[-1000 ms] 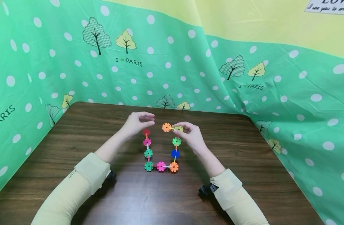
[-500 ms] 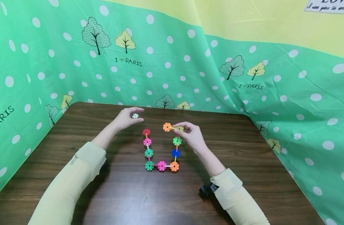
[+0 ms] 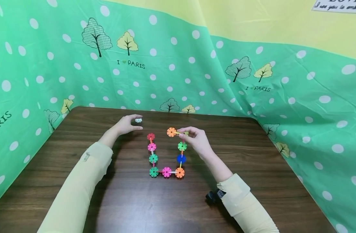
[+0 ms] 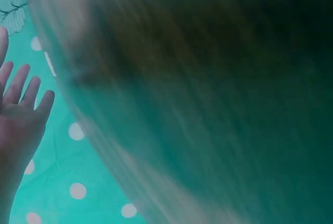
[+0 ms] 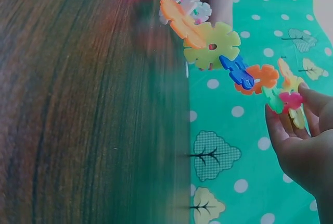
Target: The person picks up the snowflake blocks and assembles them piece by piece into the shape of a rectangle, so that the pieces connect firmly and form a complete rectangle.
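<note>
My left hand (image 3: 126, 125) is at the back left of the table, thumb and fingers apart, with a white snowflake disc (image 3: 138, 120) by the fingertips. In the left wrist view, the left hand (image 4: 21, 125) shows spread fingers; a dark blur covers the rest. A chain of interlocking snowflake discs (image 3: 166, 172) makes a squared shape, open at the back between a red disc (image 3: 150, 136) and an orange disc (image 3: 171, 132). My right hand (image 3: 199, 139) pinches the chain at its back right corner, partly covering a yellow-green disc. In the right wrist view, the right hand (image 5: 307, 146) holds the chain's end.
Brown wooden table (image 3: 131, 207) lies underneath. Green dotted cloth (image 3: 154, 77) hangs behind and along both sides. A small black device (image 3: 214, 196) is at the right wrist.
My left hand has moved left, away from the red disc. The white disc came into view beside it and now looks flatter. The right hand keeps its place on the chain.
</note>
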Motion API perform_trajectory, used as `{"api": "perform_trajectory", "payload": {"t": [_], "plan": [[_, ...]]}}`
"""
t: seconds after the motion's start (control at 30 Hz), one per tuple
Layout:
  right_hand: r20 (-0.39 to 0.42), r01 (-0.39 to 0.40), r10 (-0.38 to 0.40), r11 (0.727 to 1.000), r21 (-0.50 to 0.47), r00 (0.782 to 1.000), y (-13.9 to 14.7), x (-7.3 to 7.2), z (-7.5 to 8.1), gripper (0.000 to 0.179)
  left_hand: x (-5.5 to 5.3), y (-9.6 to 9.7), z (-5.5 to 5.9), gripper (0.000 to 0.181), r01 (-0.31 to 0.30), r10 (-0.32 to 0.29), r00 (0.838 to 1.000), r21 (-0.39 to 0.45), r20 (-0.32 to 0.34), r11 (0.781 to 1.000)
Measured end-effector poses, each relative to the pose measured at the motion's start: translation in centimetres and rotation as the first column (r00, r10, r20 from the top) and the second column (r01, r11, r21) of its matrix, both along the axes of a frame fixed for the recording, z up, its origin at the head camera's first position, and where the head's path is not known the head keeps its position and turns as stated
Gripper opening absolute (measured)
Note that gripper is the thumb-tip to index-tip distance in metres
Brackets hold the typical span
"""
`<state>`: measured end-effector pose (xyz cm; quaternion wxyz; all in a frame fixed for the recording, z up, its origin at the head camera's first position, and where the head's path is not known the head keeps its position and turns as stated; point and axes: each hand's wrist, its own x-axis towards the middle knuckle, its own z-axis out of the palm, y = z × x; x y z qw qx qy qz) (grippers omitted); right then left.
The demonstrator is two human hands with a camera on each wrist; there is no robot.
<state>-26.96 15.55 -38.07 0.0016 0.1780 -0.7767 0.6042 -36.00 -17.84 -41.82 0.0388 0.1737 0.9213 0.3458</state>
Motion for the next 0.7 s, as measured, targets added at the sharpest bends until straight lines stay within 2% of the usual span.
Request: {"api": "perform_trajectory", "payload": {"t": [0.2, 0.47, 0.57, 0.7], "plan": [[0.001, -0.014, 0.014, 1.000, -0.002, 1.000, -0.1, -0.2, -0.2, 0.018, -0.3, 0.0, -0.4, 0.071, -0.016, 0.019, 0.998, -0.054, 0.060, 0.998], [0.015, -0.012, 0.011, 1.000, 0.021, 1.000, -0.5, 0.1, 0.1, 0.019, -0.5, 0.1, -0.8, 0.079, -0.013, 0.028, 0.995, -0.158, 0.091, 0.987], [0.028, -0.022, 0.022, 1.000, 0.017, 0.999, -0.6, 0.2, 0.3, 0.020, -0.5, -0.1, -1.0, 0.076, -0.006, 0.020, 0.997, -0.168, 0.079, 0.986], [0.028, -0.026, 0.026, 0.999, 0.019, 0.999, -0.8, 1.1, 1.5, 0.018, -0.4, -0.4, -1.0, 0.070, 0.004, 0.003, 0.999, -0.163, 0.039, 0.987]]}}
